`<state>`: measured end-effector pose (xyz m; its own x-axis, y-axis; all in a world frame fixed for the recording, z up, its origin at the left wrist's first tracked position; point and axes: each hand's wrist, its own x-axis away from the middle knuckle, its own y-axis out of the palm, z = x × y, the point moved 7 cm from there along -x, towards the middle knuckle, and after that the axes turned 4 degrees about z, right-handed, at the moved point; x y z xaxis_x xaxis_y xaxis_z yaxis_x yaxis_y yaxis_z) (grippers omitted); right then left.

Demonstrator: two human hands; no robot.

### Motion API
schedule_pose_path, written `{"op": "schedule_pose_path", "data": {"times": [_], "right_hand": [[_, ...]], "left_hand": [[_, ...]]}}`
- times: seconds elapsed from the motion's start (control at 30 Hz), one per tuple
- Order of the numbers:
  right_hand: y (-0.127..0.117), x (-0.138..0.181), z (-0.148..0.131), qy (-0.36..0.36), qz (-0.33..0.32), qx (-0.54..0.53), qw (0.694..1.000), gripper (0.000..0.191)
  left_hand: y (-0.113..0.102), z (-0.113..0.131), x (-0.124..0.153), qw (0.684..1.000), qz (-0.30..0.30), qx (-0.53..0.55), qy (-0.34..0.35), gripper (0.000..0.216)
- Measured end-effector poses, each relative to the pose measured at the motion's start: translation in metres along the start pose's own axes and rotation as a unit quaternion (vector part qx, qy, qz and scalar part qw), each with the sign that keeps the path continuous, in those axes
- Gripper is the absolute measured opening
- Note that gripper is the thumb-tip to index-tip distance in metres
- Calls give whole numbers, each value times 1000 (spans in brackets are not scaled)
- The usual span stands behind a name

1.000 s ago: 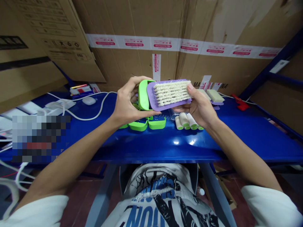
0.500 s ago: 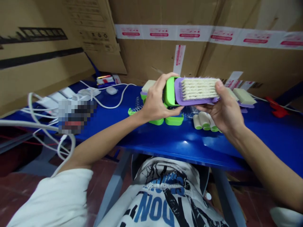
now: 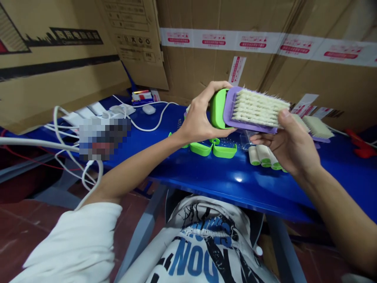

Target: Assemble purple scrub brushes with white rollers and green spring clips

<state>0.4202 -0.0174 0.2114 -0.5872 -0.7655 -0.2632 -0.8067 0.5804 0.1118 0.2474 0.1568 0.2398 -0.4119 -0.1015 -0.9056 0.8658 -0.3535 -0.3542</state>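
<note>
Raised over the blue table, my left hand (image 3: 200,114) is wrapped round a bright green plastic housing (image 3: 218,109), thumb below and fingers above. My right hand (image 3: 297,143) grips the far end of a purple brush head (image 3: 231,106) with dense cream bristles (image 3: 257,107) facing me. The brush head's left end meets the housing's open side; whether it sits inside cannot be made out. Below the hands lie green plastic pieces (image 3: 225,151) and, nearer my right hand, several white rollers with green ends (image 3: 255,155).
Bristled brush heads (image 3: 318,127) lie at the back right, near a red object (image 3: 359,143). White cables and a power strip (image 3: 118,111) spread over the left side, with a small white mouse-like item (image 3: 149,109). Tall cardboard (image 3: 200,67) walls the back.
The brush head now tilts, its right end lower, and its bristles turn more toward me. Both hands keep their hold. The whole view has shifted slightly.
</note>
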Motion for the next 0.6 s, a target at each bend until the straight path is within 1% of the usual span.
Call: {"op": "schedule_pose_path", "data": {"times": [0.1,0.13,0.23,0.3,0.4,0.5,0.6], "right_hand": [[-3,-1,2,8,2,-14,1000,50],[-4,-2,3,9,2,-17,1000,49],[-6,-2,3,15,4,-18,1000,49],[-8,-3,4,19,5,-12,1000,51],[-11,-6,6,12,4,16,1000,57],[-14,-10,8,7,3,36,999,62],[-14,-10,10,6,6,34,999,62]], "left_hand": [[-4,5,-2,999,1,25,44,98],[-5,5,-2,999,-1,25,47,98],[-5,1,-3,1000,-20,6,17,103],[-6,1,-3,1000,-20,16,17,103],[-6,2,-2,998,-15,40,35,97],[0,-2,2,999,-34,28,21,97],[4,-5,5,999,-38,20,4,100]]}}
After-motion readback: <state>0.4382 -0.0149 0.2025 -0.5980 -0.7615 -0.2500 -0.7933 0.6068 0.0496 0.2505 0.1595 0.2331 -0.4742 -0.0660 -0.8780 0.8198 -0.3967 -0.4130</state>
